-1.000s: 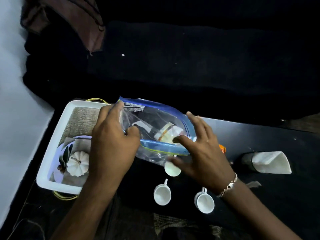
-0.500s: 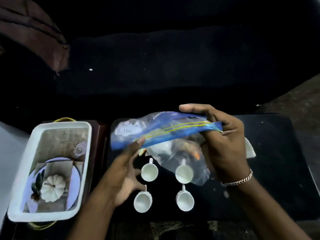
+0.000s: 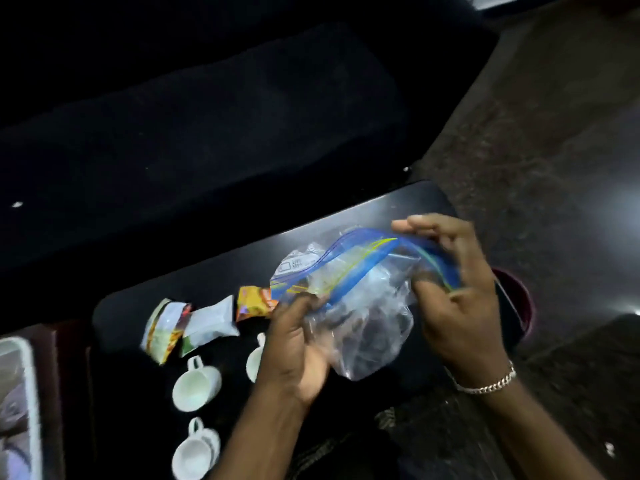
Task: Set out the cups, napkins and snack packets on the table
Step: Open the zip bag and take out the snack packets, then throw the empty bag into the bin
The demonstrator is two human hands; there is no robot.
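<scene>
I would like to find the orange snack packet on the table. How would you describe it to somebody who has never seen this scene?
Start from the dark table and find the three snack packets lying in a row above the white cups. The orange snack packet is the one at the right end, next to the zip bag that both hands hold. Its neighbours are mostly white; it alone is bright orange and yellow.

Bag label (image 3: 294, 264) blurred — nothing legible.

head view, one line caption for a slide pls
Both hands hold a zip bag above the dark table, snack packets and white cups already out.
</scene>
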